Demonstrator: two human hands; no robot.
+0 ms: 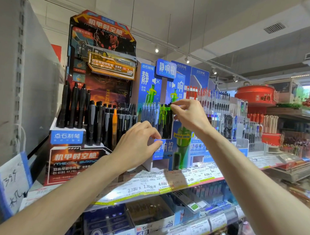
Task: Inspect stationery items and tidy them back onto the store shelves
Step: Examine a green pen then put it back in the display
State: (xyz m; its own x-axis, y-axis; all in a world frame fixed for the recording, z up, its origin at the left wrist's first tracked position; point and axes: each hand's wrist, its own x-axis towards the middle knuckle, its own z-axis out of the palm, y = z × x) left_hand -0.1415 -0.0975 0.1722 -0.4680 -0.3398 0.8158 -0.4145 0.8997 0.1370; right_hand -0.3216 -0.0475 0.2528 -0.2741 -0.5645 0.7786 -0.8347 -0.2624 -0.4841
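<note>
Biggest worry right now is knocking the whole row over: the pens in this blue display box (164, 148) stand packed tight together, so if I shove the black pen (169, 118) down at a slant it'll probably jam against the green pen (162, 116) just beside it, or pop a neighbour out of its slot and onto the shelf (147, 191). The box itself is only cardboard sitting on the shelf edge, so pushing too hard from the top could tip it back or slide it too, I reckon. Anyway, my right hand (188, 115) is up at the top of the row, thumb and forefinger pinched on the cap end of that black pen, other fingers curled loosely and not touching anything I can make out. The pen is upright and already down among the others at the right end of the row, next to the green ones, so it looks basically home and just needs seating straight. My left hand (139, 141) is lower, at the front of the box, fingers bent and the tips resting on the little blue front panel, half closed but not gripping anything, more like steadying the box. Black pens in the dark stand (68, 136) to the left are well clear of both hands.
</note>
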